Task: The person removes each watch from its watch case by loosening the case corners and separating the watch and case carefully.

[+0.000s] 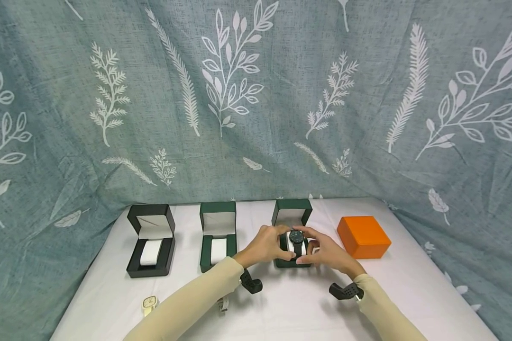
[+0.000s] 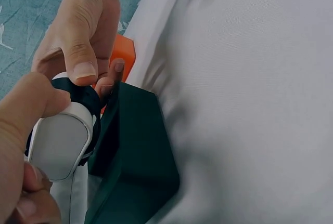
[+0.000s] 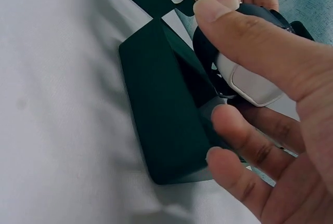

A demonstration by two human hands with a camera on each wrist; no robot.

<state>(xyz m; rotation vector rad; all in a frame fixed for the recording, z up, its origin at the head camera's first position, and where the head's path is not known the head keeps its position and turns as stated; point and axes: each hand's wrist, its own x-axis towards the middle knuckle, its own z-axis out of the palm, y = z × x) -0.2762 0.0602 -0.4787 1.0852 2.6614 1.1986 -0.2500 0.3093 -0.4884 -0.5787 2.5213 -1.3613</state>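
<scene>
A black wristwatch [image 1: 297,237] is wrapped round a white cushion [image 2: 60,146], just over the base of an open green box [image 1: 293,204]. From the left side, my left hand [image 1: 265,246] grips the cushion and watch, its thumb low at the strap. Opposite it, my right hand [image 1: 325,249] holds the same watch, thumb and forefinger at its edges. In the right wrist view, the right thumb lies along the black strap [image 3: 205,44], while two fingers reach beside the box wall [image 3: 161,115]. Much of the box's inside is hidden behind the hands.
Left of the hands stand another open green box [image 1: 218,208] and an open black box [image 1: 151,211], each with a white cushion. An orange box [image 1: 362,237] is at the right. A cream watch [image 1: 150,302] lies front left; another watch [image 1: 223,304] is partly behind the left sleeve.
</scene>
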